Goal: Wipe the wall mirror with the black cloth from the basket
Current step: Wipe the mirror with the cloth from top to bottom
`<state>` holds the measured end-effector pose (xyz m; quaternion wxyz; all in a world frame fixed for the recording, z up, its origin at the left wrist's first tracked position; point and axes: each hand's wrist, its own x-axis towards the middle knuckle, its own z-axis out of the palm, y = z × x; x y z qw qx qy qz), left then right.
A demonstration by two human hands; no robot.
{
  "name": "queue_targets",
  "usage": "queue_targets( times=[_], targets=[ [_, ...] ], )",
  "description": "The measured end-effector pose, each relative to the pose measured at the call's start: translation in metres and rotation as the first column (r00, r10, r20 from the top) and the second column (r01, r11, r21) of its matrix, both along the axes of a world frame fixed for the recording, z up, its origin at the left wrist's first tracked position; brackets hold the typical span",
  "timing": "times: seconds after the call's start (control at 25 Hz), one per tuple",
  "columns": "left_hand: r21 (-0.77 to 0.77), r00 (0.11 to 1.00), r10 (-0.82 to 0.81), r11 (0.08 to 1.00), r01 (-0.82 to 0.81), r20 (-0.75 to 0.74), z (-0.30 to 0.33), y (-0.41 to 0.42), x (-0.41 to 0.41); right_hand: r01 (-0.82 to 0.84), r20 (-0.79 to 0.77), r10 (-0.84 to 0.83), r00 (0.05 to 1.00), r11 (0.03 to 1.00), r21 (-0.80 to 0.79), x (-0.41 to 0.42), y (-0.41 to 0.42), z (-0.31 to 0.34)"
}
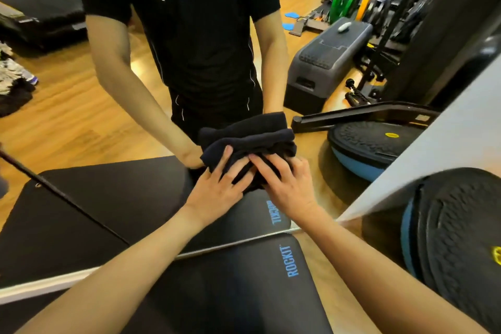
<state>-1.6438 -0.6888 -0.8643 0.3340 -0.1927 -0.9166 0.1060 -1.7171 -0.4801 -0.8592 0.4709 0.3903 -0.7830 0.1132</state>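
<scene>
The wall mirror fills most of the view and reflects my torso and arms. A bunched black cloth lies flat against the glass low down, near the mirror's bottom edge. My left hand presses on the cloth's lower left with fingers spread. My right hand presses beside it on the lower right, fingers straight over the fabric. The two hands almost touch at the fingertips. No basket is in view.
A black exercise mat marked ROCKIT lies on the wooden floor under my arms, against the mirror's base. A black and blue balance trainer stands at the right, beside a white wall edge. Gym equipment shows in the reflection.
</scene>
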Motion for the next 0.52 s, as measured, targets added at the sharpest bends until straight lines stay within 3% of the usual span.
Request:
queue_targets(
  times=[0.12,0.52],
  targets=[
    [0.064,0.999,-0.013,0.998,0.016,-0.049,0.01,0.059,-0.026,0.006,0.023,-0.006,1.0,1.0,0.016,-0.027,0.053,-0.003],
    [0.058,0.997,-0.065,0.996,0.063,0.048,0.006,0.207,-0.109,0.135,0.024,-0.134,0.991,0.991,-0.019,-0.101,0.197,-0.018]
  ],
)
